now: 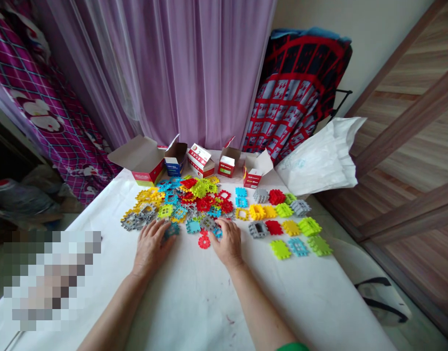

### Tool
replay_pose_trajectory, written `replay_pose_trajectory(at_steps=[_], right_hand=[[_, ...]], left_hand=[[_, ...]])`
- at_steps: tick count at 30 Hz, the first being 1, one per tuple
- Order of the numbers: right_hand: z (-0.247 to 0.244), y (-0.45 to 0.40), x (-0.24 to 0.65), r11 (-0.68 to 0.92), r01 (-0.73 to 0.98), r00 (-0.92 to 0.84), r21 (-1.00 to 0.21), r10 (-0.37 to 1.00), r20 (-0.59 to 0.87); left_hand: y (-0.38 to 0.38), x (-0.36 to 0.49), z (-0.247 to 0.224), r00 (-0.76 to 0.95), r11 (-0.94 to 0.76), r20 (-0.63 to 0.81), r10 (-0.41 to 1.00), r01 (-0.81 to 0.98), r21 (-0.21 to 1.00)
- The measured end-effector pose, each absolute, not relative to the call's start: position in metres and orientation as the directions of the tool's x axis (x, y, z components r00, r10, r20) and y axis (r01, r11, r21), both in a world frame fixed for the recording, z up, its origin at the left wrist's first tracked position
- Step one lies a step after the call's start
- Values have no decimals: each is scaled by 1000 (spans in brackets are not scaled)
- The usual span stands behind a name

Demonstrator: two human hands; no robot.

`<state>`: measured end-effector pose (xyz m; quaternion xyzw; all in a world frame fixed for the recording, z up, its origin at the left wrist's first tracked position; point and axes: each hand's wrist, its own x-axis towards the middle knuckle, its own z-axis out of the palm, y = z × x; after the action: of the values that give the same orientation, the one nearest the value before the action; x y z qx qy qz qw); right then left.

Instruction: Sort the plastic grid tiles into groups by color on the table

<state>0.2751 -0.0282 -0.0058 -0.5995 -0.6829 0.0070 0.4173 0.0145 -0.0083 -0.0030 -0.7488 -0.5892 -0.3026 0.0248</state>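
Note:
A mixed pile of plastic building tiles (204,204) in red, yellow, blue, green and grey lies in the middle of the table. At its front left edge rests my left hand (152,247), fingers spread, with a dark blue tile (172,230) by its thumb and fingertips. My right hand (228,241) lies at the front right edge, fingers apart, touching or close beside a blue tile (217,232). Between the hands are a red flower-shaped piece (204,240), a light blue tile (193,225) and a grey piece (208,223). The fingertips partly cover the tiles under them.
Sorted tiles stand in small stacks to the right, such as a green stack (310,226). Several open cardboard boxes, one a blue box (174,168), line the back. A white bag (321,158) leans at the back right corner. A blurred patch (51,280) covers the left side.

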Motion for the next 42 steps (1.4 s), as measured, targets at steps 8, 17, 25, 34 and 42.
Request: replay_pose_trajectory(at_steps=[8, 17, 25, 34, 42], right_hand=[[8, -20, 269, 181, 870, 36, -460, 905, 424], [9, -23, 272, 156, 863, 62, -480, 911, 407], [7, -21, 270, 150, 866, 84, -478, 897, 434], [8, -22, 271, 170, 859, 88, -482, 879, 468], [4, -25, 271, 150, 876, 109, -459, 865, 490]], left_hand=[[-13, 19, -9, 143, -274, 419, 897, 923, 271], [-7, 12, -14, 190, -320, 455, 870, 920, 228], [-3, 8, -12, 253, -348, 430, 867, 924, 159], [-3, 8, -13, 265, -358, 439, 859, 923, 144], [-7, 10, -12, 238, -330, 412, 879, 929, 168]])
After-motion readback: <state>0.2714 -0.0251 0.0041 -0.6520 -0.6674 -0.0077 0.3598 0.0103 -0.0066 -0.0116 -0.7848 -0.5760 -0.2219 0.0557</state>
